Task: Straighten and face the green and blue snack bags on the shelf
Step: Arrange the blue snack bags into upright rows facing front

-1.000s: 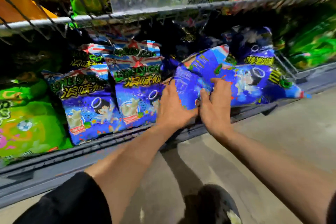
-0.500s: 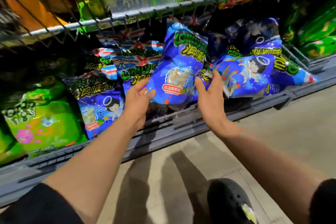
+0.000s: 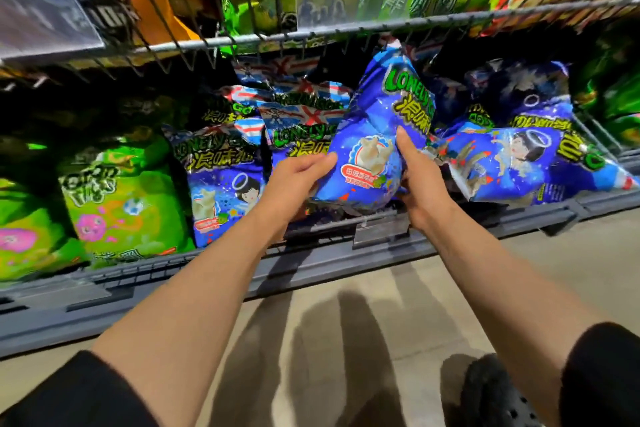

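Nearest to the camera are two bare forearms with black sleeves, and a black perforated shoe (image 3: pixel 498 399) on the pale floor at the near right. Farther in runs the grey front rail of the shelf (image 3: pixel 207 274).

Just above this rail both hands hold one blue glossy snack bag (image 3: pixel 377 135). The left hand (image 3: pixel 294 180) grips its lower left edge; the thumb lies on the front and the other fingers are hidden behind the bag. The right hand (image 3: pixel 420 180) grips the lower right edge, the thumb pointing up along the front and the fingers curled behind. The bag stands almost upright with its printed face to the aisle. Its long axis goes from the hands up and a little to the right, so the top leans right and nearly touches the wire shelf above (image 3: pixel 311 35).

Both hands are about equally near, at the bottom of the bag. I judge that the next move must bring the top to the left and set the base down behind the rail.

To the left stand upright blue bags (image 3: pixel 225 184), then green snack bags (image 3: pixel 121 204). To the right a blue bag lying on its side (image 3: pixel 519 163) still needs turning.
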`<state>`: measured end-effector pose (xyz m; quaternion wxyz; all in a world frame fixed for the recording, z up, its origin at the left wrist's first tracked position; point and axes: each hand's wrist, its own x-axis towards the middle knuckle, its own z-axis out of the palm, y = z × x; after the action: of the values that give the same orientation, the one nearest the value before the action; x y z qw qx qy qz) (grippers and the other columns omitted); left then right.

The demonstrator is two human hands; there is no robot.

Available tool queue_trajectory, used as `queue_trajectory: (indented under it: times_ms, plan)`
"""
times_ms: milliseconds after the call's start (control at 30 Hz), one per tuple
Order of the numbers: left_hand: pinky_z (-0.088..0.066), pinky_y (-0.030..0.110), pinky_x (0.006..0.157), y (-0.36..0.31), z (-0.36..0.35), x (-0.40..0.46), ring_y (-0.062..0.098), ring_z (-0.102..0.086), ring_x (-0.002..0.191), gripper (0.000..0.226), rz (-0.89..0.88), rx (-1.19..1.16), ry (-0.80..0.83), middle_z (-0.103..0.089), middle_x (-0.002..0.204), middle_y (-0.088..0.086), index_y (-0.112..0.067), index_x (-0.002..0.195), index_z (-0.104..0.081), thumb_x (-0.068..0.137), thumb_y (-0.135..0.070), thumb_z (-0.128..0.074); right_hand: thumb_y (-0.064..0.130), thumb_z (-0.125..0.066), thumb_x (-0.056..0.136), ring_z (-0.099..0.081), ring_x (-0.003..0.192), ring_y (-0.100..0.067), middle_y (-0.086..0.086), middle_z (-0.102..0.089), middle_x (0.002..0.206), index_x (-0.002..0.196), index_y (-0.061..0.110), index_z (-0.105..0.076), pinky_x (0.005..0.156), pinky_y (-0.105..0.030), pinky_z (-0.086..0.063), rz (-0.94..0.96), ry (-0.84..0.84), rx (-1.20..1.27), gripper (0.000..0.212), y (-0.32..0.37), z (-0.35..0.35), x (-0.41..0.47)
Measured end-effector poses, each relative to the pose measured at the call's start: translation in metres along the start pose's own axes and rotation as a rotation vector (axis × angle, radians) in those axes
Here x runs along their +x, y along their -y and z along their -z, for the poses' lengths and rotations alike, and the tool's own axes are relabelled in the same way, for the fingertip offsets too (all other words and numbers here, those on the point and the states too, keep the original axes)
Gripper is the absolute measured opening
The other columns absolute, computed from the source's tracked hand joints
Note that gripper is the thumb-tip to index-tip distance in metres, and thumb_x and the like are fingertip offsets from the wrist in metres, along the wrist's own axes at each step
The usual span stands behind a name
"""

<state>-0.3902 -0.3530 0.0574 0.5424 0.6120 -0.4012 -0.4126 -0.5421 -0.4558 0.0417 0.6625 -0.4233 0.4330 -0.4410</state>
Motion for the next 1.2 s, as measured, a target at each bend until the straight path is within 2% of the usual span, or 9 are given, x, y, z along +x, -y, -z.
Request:
queue_trajectory:
  times_ms: [167, 333, 467, 567, 667, 767, 933, 1033, 1200]
  plan:
    - [-0.048, 0.026, 0.088, -0.006, -0.006, 0.011, 0.008, -0.058, 0.090, 0.076, -0.008, 0.307, -0.138, -0.058, 0.089, -0.013, -0.017, 0.135, -0.051, 0.069, -0.037, -0.085, 0.060, -0.068, 0.074, -0.071, 0.093, -0.022, -0.004, -0.073, 0.102, 0.107, 0.011, -0.069, 0.082, -0.042, -0.058, -0.074, -0.117, -0.039, 0.060, 0.001, -0.007, 0.010]
    - [-0.052, 0.042, 0.096, -0.010, -0.002, 0.021, 0.025, -0.065, 0.105, 0.059, 0.113, 0.102, -0.168, -0.066, 0.119, 0.010, -0.008, 0.131, -0.056, 0.078, -0.021, -0.079, 0.090, -0.065, 0.023, -0.066, 0.102, -0.035, -0.012, -0.069, 0.113, 0.114, 0.014, -0.065, 0.088, -0.052, -0.054, -0.174, -0.085, -0.220, 0.120, 0.007, -0.012, 0.028]
    - [-0.053, 0.033, 0.090, -0.030, 0.010, 0.019, 0.023, -0.063, 0.107, 0.051, 0.216, 0.107, -0.114, -0.061, 0.126, 0.005, -0.013, 0.134, -0.053, 0.086, -0.011, -0.070, 0.094, -0.058, 0.024, -0.065, 0.099, -0.027, -0.005, -0.068, 0.112, 0.123, 0.013, -0.060, 0.091, -0.045, -0.053, -0.160, -0.059, -0.370, 0.128, 0.019, -0.019, 0.028]
    - [-0.045, 0.021, 0.054, -0.045, 0.019, 0.008, 0.014, -0.059, 0.067, 0.011, 0.255, 0.170, -0.038, -0.069, 0.084, 0.000, -0.013, 0.093, -0.069, 0.084, -0.019, -0.071, 0.092, -0.049, 0.044, -0.061, 0.106, -0.028, -0.005, -0.066, 0.116, 0.117, 0.011, -0.060, 0.097, -0.043, -0.048, -0.063, -0.033, -0.574, 0.110, 0.031, -0.034, 0.012]
    - [-0.039, 0.017, 0.052, -0.047, 0.022, -0.001, 0.002, -0.052, 0.049, 0.033, 0.277, 0.231, -0.073, -0.062, 0.059, -0.010, -0.017, 0.073, -0.070, 0.077, -0.049, -0.074, 0.065, -0.062, 0.074, -0.061, 0.090, -0.020, 0.001, -0.066, 0.094, 0.095, 0.020, -0.056, 0.085, -0.036, -0.046, 0.083, 0.075, -0.715, 0.050, 0.039, -0.052, -0.019]
    - [-0.052, 0.016, 0.062, -0.036, 0.026, -0.011, 0.003, -0.067, 0.080, 0.073, 0.231, 0.078, -0.142, -0.072, 0.103, -0.009, -0.021, 0.114, -0.060, 0.058, -0.063, -0.082, 0.033, -0.069, 0.084, -0.051, 0.067, 0.000, 0.013, -0.057, 0.076, 0.087, 0.029, -0.055, 0.065, -0.017, -0.042, 0.126, 0.255, -0.676, 0.015, 0.040, -0.058, -0.034]
    - [-0.056, 0.029, 0.071, -0.020, 0.023, -0.031, 0.017, -0.067, 0.098, 0.071, 0.243, -0.115, -0.210, -0.065, 0.123, 0.002, -0.020, 0.134, -0.040, 0.076, -0.029, -0.080, 0.015, -0.068, 0.086, -0.056, 0.089, -0.009, 0.004, -0.057, 0.105, 0.139, 0.014, -0.044, 0.055, -0.003, -0.043, -0.013, 0.461, -0.733, 0.058, 0.062, -0.046, -0.055]
    - [-0.056, 0.042, 0.087, -0.023, 0.014, -0.034, 0.024, -0.068, 0.101, 0.079, 0.245, -0.189, -0.199, -0.066, 0.123, 0.004, -0.025, 0.137, -0.037, 0.072, -0.026, -0.083, 0.029, -0.068, 0.085, -0.051, 0.123, -0.019, 0.003, -0.046, 0.141, 0.144, 0.028, -0.038, 0.089, -0.029, -0.050, -0.065, 0.499, -0.761, 0.066, 0.061, -0.029, -0.055]
    - [-0.056, 0.041, 0.082, -0.014, -0.019, -0.029, 0.026, -0.068, 0.099, 0.071, 0.286, -0.180, -0.231, -0.065, 0.121, 0.004, -0.028, 0.132, -0.037, 0.075, -0.029, -0.080, 0.036, -0.059, 0.091, -0.057, 0.101, -0.019, -0.005, -0.060, 0.111, 0.145, 0.021, -0.036, 0.084, -0.025, -0.044, 0.023, 0.440, -0.690, 0.061, 0.044, 0.007, -0.044]
